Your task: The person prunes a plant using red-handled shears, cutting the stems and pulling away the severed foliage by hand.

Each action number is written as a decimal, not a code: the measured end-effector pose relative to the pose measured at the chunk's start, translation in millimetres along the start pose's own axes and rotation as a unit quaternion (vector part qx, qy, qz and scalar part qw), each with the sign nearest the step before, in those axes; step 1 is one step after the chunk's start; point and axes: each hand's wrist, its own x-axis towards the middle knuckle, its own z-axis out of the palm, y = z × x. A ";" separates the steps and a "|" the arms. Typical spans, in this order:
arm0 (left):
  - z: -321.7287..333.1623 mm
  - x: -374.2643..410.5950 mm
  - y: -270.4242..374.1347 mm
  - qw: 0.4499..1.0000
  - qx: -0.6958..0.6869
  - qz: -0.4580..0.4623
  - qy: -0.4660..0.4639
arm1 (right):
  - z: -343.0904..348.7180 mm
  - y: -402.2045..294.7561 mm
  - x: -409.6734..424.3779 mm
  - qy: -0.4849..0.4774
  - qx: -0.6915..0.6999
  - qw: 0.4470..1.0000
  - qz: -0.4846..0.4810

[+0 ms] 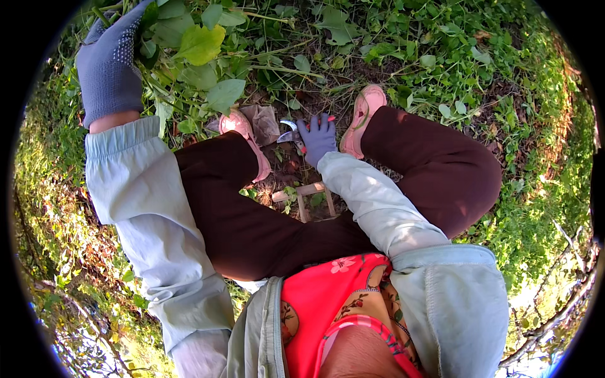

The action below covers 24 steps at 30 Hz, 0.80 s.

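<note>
My left hand (111,66), in a grey-blue knit glove with white grip dots, reaches to the far upper left. Green stems (101,16) pass between its thumb and fingers, whose tips are partly cut off by the picture's edge. Broad green leaves (201,75) and one yellowing leaf (202,43) hang beside that hand. Low between my shoes, my right hand (320,139), gloved alike, holds pruning shears (289,134). Their curved metal blades are spread and point left; bits of the red handles show around the fingers. The blades touch no stem.
My pink shoes (243,139) stand either side of the shears. A crumpled brownish sheet (262,124) lies by the left shoe. Under me is a wooden frame (309,190), perhaps a low stool. Weeds (453,61) cover the ground; bare branches (562,312) rise at the lower right.
</note>
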 end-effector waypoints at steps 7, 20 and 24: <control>5.2 5.8 9.1 0.934 -0.261 -0.194 0.149 | -57.8 13.8 12.1 0.026 0.131 0.990 -0.042; 6.6 0.2 26.6 0.946 -0.255 -0.155 0.126 | -105.0 90.1 95.7 -0.032 0.104 0.956 0.272; 4.8 -3.7 32.2 0.956 -0.223 -0.153 0.113 | -107.0 88.2 125.7 -0.021 0.057 0.960 0.273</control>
